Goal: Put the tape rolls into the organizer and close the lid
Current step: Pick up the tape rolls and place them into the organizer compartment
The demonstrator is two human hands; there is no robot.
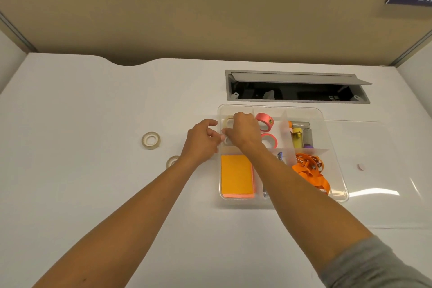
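Observation:
A clear plastic organizer (336, 184) with dividers sits on the white desk. Its back-left compartment holds two pink tape rolls (264, 121) (270, 140) and a clear tape roll (228, 121) standing on edge. My right hand (244, 132) is over that compartment with its fingers closed on the clear roll. My left hand (203, 141) hovers at the organizer's left wall, fingers curled, touching the right hand's fingertips. Two more clear tape rolls lie on the desk to the left, one (151, 139) in the open and one (172, 161) partly hidden by my left wrist. The clear lid (378, 170) lies flat to the right.
The organizer also holds an orange sticky-note pad (236, 175), an orange lanyard with clips (312, 172), and yellow and purple tubes (298, 139). An open cable hatch (297, 87) is set into the desk behind it. A small pink disc (361, 167) lies at the right. A partition wall stands behind.

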